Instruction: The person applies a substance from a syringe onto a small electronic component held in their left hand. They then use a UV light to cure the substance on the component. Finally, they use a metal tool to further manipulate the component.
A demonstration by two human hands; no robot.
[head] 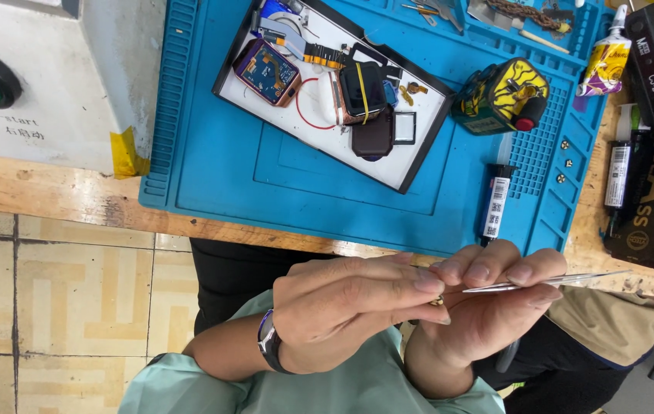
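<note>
Tweezers (541, 282) are held in the right hand (488, 307), fingers closed around the shaft, tips directed at a tiny brass-coloured part (436, 300) pinched between thumb and fingertips of the left hand (350, 310), which is closed on it. Both hands work in the air over the person's lap, off the near edge of the wooden bench (51, 188) and clear of the blue repair mat (281, 192). Principal risk, in my judgement: the part is very small and gripped only at the fingertips, so a slip of the tweezer tips or a slackened pinch would drop it to clothing or the tiled floor (58, 307), where recovery is doubtful. The pointed tips sit close to the left fingertips; a sudden push could prick skin or scratch the part. On the mat, a white tray (419, 165) carries opened smartwatch bodies (361, 92) and loose pieces; a syringe-type adhesive tube (495, 203) lies unsecured nearby and could roll.
</note>
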